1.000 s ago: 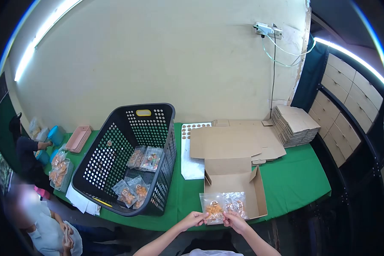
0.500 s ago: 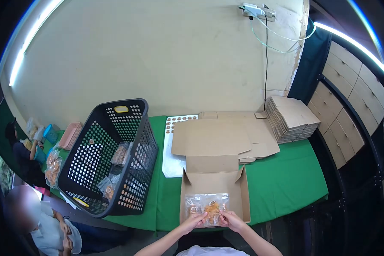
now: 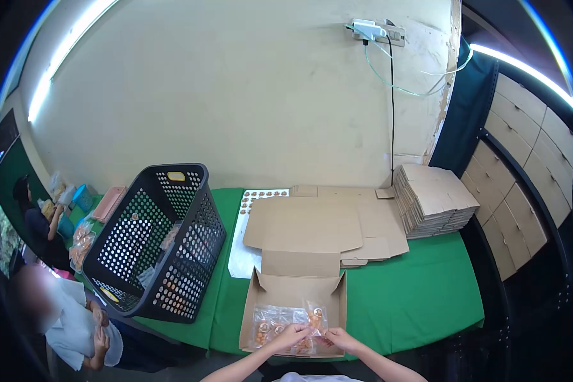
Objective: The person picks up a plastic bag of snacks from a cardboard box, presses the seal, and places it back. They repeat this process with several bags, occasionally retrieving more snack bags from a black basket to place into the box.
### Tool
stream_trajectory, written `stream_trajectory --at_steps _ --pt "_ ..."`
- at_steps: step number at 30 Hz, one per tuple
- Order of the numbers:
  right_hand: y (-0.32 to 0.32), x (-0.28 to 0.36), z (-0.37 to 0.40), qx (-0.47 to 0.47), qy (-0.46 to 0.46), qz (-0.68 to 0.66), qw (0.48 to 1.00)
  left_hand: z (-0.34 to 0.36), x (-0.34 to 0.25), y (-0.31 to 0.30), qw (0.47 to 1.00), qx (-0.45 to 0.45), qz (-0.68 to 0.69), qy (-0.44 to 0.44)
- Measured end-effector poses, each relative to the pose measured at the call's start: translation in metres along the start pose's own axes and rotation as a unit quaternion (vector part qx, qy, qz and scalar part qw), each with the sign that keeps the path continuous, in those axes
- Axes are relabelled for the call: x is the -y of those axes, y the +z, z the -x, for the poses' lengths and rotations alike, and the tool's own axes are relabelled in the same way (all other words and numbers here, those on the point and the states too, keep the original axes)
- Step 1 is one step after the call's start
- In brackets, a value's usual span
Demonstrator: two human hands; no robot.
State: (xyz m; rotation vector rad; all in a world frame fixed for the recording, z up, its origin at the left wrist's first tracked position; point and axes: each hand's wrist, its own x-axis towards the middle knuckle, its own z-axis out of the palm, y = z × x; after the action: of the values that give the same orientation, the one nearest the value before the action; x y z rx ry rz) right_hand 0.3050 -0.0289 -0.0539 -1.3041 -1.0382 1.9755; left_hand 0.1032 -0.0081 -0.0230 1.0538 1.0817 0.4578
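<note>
An open cardboard box (image 3: 251, 313) stands at the front edge of the green table, holding several clear packets (image 3: 262, 330) of orange pieces. Inside its front part, my left hand (image 3: 294, 334) is closed on the lower left side of one clear packet (image 3: 315, 313). My right hand (image 3: 339, 339) pinches the same packet at its lower right. This packet stands tilted above the others, with a round label near its top. Both hands partly cover the packets below them.
A large black basket (image 3: 191, 267) with packets inside stands left. Flat cardboard (image 3: 305, 223) lies over a white sticker sheet (image 3: 243, 260) behind the box. Folded boxes (image 3: 436, 197) are stacked back right. One person (image 3: 76, 318) stands at left, another (image 3: 39, 223) beyond, near a pink basket (image 3: 110, 202).
The view has shifted, so the table items appear lower and slightly left. The held packet now stands more upright, towards the box's right side, and the packets beneath show more.
</note>
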Motion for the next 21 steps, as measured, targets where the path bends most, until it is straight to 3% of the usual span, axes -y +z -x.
stream_trajectory --at_steps 2,5,8,11,14,17,21 --pt "-0.005 0.011 0.008 -0.014 0.040 -0.099 0.994 -0.006 0.009 -0.002 1.000 -0.011 0.015 -0.010" --pt "-0.018 0.016 0.005 0.052 0.054 -0.088 0.993 -0.010 0.023 -0.003 0.997 -0.015 0.063 -0.031" --pt "-0.020 0.009 -0.003 0.057 0.067 -0.046 0.995 -0.013 0.034 0.006 0.989 -0.014 0.141 -0.043" --pt "-0.014 0.011 -0.004 0.062 0.047 -0.208 0.975 -0.005 0.010 0.031 0.986 -0.080 0.113 -0.094" --pt "-0.011 0.023 -0.001 0.064 0.047 -0.192 0.978 -0.008 0.019 0.026 0.988 -0.039 0.148 0.002" --pt "-0.014 0.023 -0.005 0.059 0.068 -0.156 0.984 -0.014 0.025 0.017 0.988 -0.010 0.156 0.007" --pt "-0.009 0.031 -0.004 0.007 0.015 -0.146 0.989 -0.016 0.035 0.017 0.994 -0.010 0.105 -0.030"
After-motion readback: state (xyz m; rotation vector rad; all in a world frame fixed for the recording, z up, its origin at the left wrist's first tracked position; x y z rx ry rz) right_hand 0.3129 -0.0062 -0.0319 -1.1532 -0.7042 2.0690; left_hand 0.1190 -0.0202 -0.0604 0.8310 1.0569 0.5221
